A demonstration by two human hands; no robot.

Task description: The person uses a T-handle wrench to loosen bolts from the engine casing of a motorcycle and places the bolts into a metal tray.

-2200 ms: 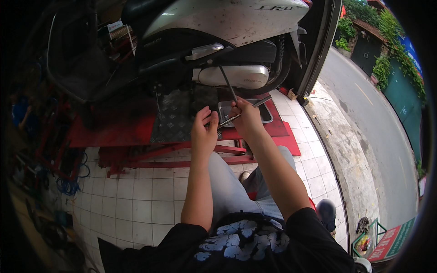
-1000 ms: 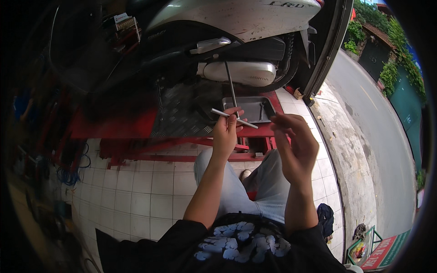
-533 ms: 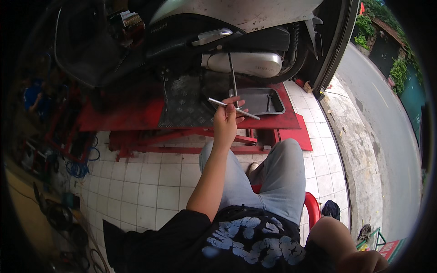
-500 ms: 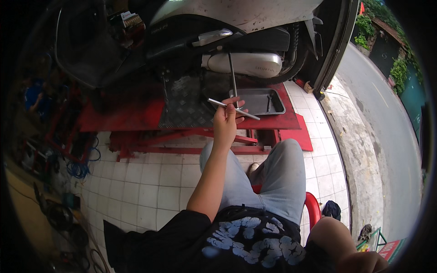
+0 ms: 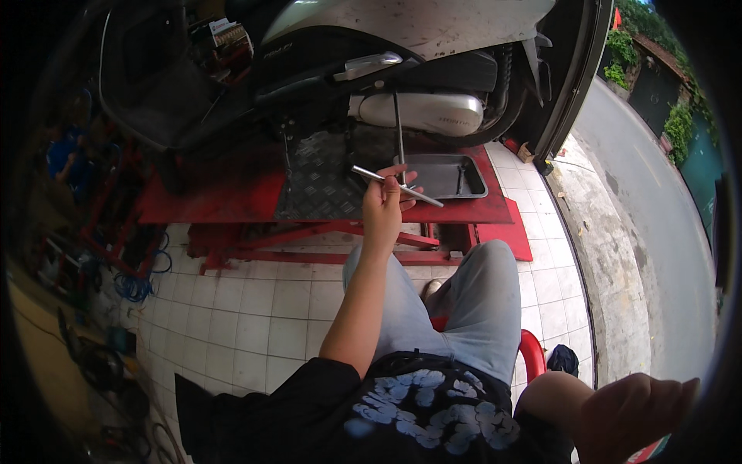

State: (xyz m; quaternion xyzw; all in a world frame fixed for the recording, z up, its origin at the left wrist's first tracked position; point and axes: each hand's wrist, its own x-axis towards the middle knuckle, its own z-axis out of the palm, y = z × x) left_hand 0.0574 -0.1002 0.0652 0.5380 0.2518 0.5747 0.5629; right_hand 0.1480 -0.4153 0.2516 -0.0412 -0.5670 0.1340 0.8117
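Left hand [image 5: 382, 206] pinches the T-bar [image 5: 399, 147]: thumb on the crossbar [image 5: 421, 196], other fingertips poking past it, slightly spread. Shaft [image 5: 398, 120] runs up toward the scooter [image 5: 371, 66], by the tray's [image 5: 485, 187] left edge. Right hand [image 5: 630, 410] well apart; can't tell its fingers.

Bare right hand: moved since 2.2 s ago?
Yes: the right hand has moved down and right, away from the rectangular grey metal tray.
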